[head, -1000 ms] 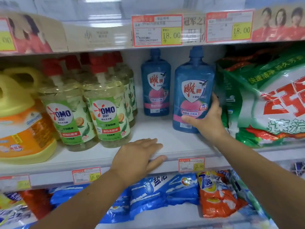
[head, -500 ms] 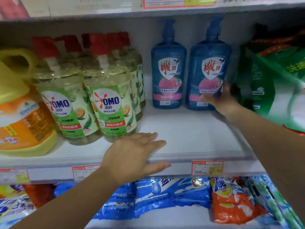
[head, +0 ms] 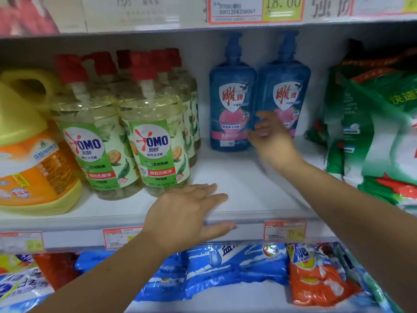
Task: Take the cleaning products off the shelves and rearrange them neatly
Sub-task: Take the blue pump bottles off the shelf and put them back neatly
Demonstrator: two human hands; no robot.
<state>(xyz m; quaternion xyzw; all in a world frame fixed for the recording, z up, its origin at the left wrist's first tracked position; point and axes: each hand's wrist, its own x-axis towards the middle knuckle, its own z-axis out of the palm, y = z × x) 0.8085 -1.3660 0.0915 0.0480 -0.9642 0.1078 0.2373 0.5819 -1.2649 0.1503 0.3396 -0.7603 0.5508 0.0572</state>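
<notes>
Left hand [head: 187, 213] is laid flat, fingers straight, on the front edge of the white shelf [head: 248, 177], where a green-and-white detergent bag [head: 361, 114], a yellow plastic jug [head: 29, 154] and clear red-capped OMO bottles [head: 155, 136] are kept. Two translucent blue pump bottles [head: 232, 105] are set upright side by side at the back; the right hand [head: 270, 136], blurred, is held loosely spread before them, grasping nothing.

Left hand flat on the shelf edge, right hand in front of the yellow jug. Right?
No. In the head view the right hand is in front of the right-hand blue pump bottle; the left hand does lie flat on the shelf edge.
</notes>
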